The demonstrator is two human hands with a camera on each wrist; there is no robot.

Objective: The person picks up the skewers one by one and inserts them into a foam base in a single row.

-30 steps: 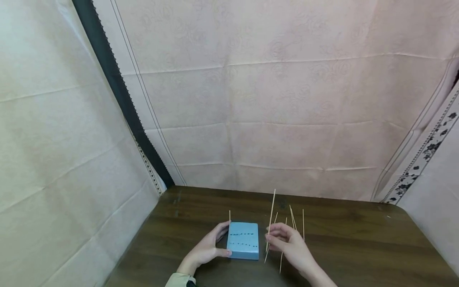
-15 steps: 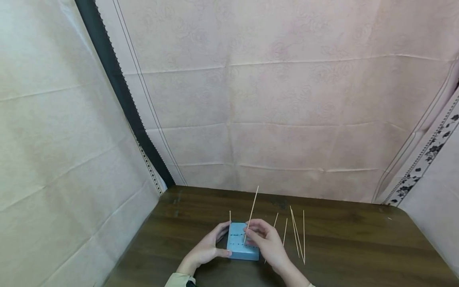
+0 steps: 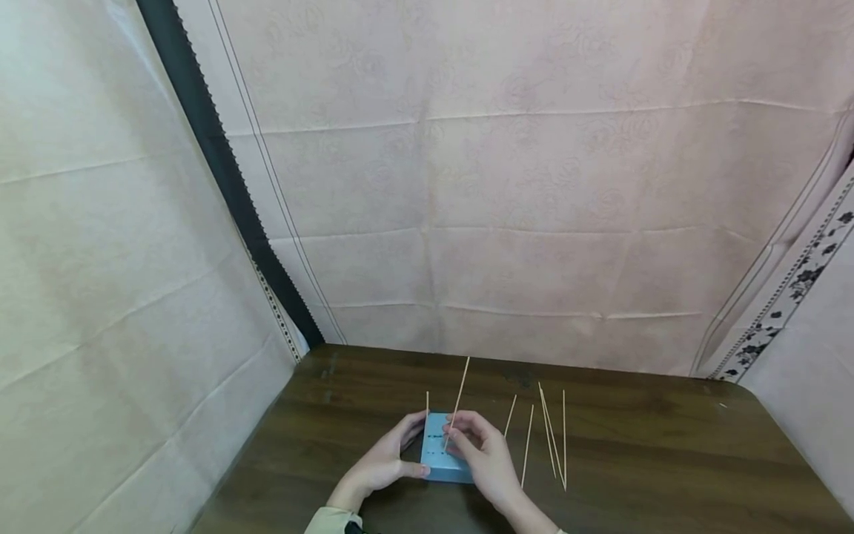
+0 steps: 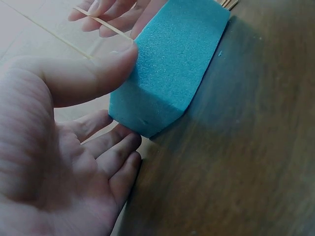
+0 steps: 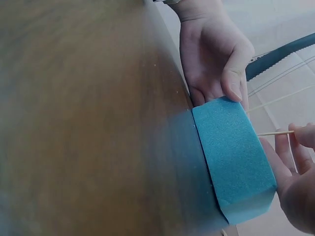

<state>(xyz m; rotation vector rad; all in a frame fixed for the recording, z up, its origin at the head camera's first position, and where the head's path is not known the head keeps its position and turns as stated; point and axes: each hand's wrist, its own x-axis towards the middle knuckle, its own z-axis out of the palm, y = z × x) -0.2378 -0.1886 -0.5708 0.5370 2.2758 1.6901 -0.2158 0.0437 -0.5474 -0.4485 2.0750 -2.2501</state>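
A light-blue foam block [image 3: 448,472] lies on the table, two rows of dark marks on its top partly covered by my right hand. My left hand [image 3: 380,465] holds its left side, thumb at the near corner. One thin bamboo skewer [image 3: 427,401] stands at the block's far left corner. Between thumb and fingers, my right hand [image 3: 492,466] pinches another bamboo skewer [image 3: 462,386], tilted, over the block's top. In the right wrist view this skewer [image 5: 273,133] reaches the top edge of the block [image 5: 236,152]; whether its tip is in a hole is hidden.
Several loose skewers [image 3: 564,441] lie on the brown wooden table [image 3: 634,460], right of the block. Pale cloth [image 3: 520,185] hangs behind the table's far edge, and another cloth [image 3: 120,297] hangs on the left.
My right hand has moved left with its skewer, from beside the block to over its top, and the skewer has come down slightly. My left hand and the block stay nearly still.
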